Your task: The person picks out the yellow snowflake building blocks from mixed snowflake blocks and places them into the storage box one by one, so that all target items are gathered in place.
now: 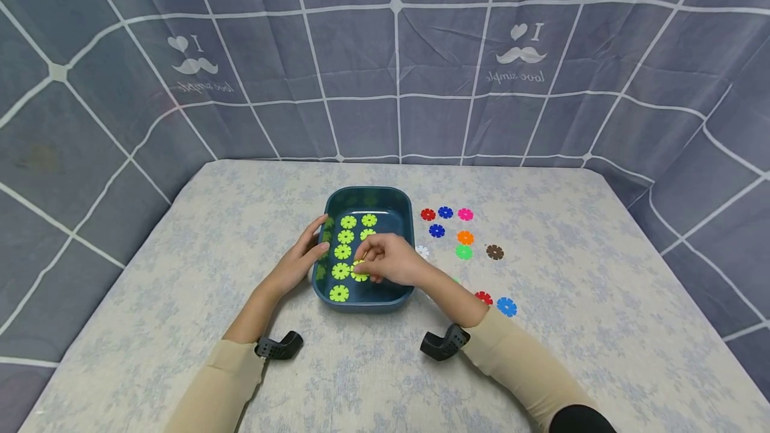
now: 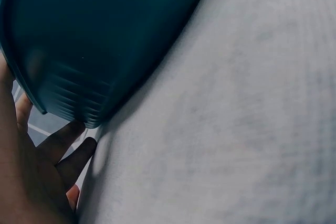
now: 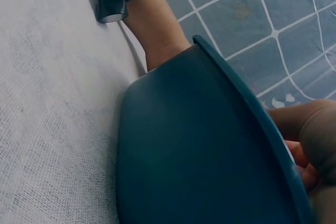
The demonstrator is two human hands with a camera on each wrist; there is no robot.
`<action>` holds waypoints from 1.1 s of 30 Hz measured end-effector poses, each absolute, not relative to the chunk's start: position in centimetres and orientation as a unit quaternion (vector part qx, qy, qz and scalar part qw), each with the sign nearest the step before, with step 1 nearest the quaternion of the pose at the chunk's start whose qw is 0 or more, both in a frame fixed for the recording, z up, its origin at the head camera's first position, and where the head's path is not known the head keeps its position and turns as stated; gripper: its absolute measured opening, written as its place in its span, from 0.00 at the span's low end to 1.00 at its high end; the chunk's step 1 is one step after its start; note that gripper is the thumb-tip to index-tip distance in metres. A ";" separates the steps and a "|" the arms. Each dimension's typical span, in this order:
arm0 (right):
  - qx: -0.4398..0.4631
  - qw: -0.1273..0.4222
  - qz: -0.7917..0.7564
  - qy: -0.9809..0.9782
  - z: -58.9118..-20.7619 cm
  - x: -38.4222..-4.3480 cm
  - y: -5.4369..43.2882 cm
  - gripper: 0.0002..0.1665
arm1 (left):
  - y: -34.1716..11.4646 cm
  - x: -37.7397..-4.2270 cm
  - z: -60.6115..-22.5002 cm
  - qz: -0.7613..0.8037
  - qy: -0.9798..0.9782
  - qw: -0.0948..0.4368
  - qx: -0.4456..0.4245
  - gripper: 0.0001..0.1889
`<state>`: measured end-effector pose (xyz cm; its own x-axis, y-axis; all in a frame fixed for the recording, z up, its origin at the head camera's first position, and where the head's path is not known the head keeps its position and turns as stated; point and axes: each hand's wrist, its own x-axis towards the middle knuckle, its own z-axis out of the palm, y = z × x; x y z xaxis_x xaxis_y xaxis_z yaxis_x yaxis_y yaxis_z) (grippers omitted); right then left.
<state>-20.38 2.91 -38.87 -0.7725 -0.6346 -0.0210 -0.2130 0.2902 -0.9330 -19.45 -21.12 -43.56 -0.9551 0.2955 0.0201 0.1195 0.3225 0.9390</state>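
A dark teal plastic box (image 1: 394,212) stands on the table, with several yellow-green notched plastic discs (image 1: 339,293) laid in rows on its floor. My left hand (image 1: 299,260) holds the box's left wall, thumb over the rim. In the left wrist view, fingertips (image 2: 79,128) touch its ribbed outer side. Over the inside of the box, my right hand (image 1: 390,259) pinches a yellow-green notched disc (image 1: 359,277) between thumb and fingers, beside the left row. The box wall (image 3: 194,145) hides most of that hand's work in the right wrist view.
Loose notched discs lie on the table right of the box, among them a pink one (image 1: 465,214), an orange one (image 1: 465,238), a brown one (image 1: 495,252) and a light blue one (image 1: 506,307). A grey checked curtain (image 1: 361,52) hangs behind the table.
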 end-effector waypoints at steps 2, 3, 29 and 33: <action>-0.276 0.199 -0.507 0.792 -38.9 -20.4 2.8 0.06 | -21.1 -19.4 -43.5 0.569 0.808 0.076 0.131 0.32; -0.279 0.199 -0.495 0.799 -38.9 -20.3 2.7 0.05 | -21.2 -19.4 -43.5 0.570 0.807 0.076 0.132 0.32; -0.320 0.238 -0.316 0.861 -38.8 -19.8 1.7 0.05 | -21.4 -19.6 -44.0 0.581 0.798 0.075 0.140 0.32; -0.317 0.243 -0.308 0.864 -38.9 -19.7 1.6 0.05 | -21.5 -19.6 -44.0 0.584 0.795 0.076 0.144 0.32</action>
<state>-19.73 1.57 -38.87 -0.6815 -0.6967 -0.2239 -0.3973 0.6092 -0.6863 -19.62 -21.46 -44.04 -0.9471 0.3173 0.0477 0.1403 0.2760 0.9509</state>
